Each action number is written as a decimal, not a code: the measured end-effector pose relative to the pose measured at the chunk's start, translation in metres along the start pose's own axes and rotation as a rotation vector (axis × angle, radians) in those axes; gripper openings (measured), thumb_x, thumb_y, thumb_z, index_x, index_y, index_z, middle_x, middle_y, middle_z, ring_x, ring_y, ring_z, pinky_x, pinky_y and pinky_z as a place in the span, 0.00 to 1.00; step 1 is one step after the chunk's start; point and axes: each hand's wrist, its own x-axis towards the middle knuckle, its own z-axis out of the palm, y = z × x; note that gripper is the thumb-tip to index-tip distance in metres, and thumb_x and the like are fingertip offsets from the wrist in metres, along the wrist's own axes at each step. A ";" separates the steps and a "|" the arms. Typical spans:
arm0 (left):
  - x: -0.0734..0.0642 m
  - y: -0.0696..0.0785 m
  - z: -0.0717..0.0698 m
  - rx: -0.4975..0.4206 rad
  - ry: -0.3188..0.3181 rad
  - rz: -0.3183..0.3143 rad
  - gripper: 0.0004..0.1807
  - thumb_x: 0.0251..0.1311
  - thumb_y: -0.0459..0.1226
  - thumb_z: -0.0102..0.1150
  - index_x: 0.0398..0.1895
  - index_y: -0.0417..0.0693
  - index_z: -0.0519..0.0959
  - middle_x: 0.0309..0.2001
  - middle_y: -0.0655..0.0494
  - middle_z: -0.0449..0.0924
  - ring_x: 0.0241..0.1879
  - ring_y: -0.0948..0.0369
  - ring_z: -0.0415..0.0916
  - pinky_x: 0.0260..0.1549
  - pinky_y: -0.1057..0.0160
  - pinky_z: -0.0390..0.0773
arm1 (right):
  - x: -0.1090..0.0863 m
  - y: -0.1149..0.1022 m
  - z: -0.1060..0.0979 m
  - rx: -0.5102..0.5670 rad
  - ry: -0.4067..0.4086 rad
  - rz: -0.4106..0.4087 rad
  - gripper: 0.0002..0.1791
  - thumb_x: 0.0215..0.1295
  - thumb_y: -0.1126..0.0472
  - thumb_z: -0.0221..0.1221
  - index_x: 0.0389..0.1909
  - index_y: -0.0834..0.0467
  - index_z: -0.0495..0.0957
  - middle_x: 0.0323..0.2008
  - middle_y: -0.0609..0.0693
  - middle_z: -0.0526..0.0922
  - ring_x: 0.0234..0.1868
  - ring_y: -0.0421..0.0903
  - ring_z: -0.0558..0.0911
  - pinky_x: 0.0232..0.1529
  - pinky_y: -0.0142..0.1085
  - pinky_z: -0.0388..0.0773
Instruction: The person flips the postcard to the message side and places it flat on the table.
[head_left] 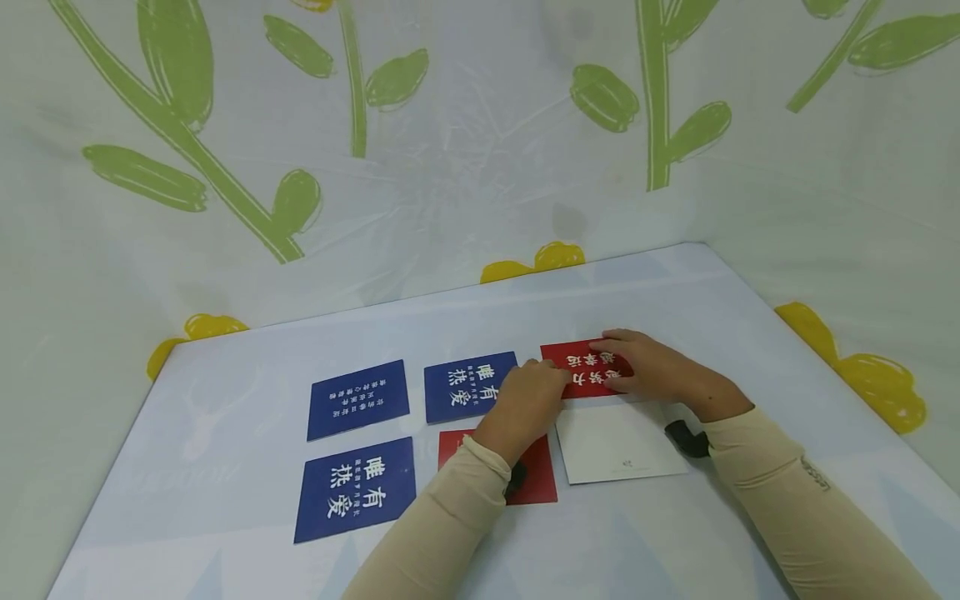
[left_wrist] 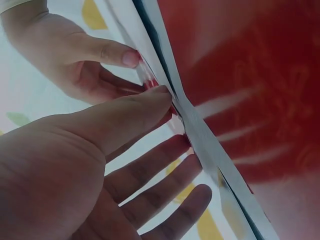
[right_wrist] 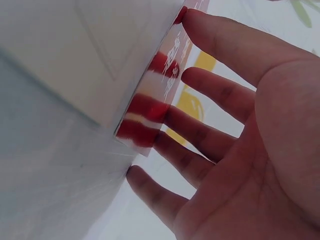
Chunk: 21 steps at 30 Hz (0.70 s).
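Note:
A red card [head_left: 583, 368] with white lettering lies at the far right of two rows of cards. My left hand [head_left: 525, 407] has its fingertips at this card's left edge, while the forearm crosses over another red card [head_left: 538, 471], partly hiding it. The right hand [head_left: 663, 368] touches the far red card from the right, thumb and fingers spread. In the right wrist view its fingers [right_wrist: 200, 131] are nearly straight along the card's edge. The left wrist view shows the thumb [left_wrist: 145, 107] at a card edge, with the other fingers extended.
A white card [head_left: 622, 450] lies just nearer than the far red one. To the left are blue cards: one beside the left hand [head_left: 442, 400], one far left [head_left: 358, 400] and one near left [head_left: 315, 500]. A white, leaf-patterned sheet [head_left: 465, 192] rises behind the table.

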 end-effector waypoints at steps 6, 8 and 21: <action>0.000 0.000 0.000 0.003 0.007 -0.001 0.23 0.59 0.45 0.70 0.59 0.61 0.82 0.56 0.58 0.84 0.51 0.59 0.81 0.54 0.58 0.82 | -0.001 0.000 -0.001 -0.016 0.026 0.008 0.39 0.57 0.57 0.71 0.70 0.58 0.70 0.69 0.66 0.67 0.69 0.66 0.66 0.58 0.59 0.77; 0.001 0.001 0.000 0.000 0.013 -0.005 0.23 0.59 0.45 0.71 0.59 0.61 0.82 0.55 0.58 0.84 0.51 0.59 0.81 0.53 0.58 0.82 | 0.000 0.000 -0.002 -0.016 0.030 0.014 0.39 0.57 0.57 0.71 0.70 0.57 0.70 0.69 0.66 0.67 0.68 0.66 0.67 0.58 0.59 0.78; -0.003 0.001 -0.002 -0.012 0.037 -0.018 0.22 0.59 0.44 0.70 0.58 0.61 0.83 0.54 0.58 0.85 0.49 0.59 0.80 0.52 0.58 0.83 | 0.001 0.004 0.000 -0.065 0.079 0.016 0.40 0.55 0.58 0.73 0.70 0.55 0.69 0.68 0.66 0.66 0.67 0.66 0.66 0.54 0.58 0.80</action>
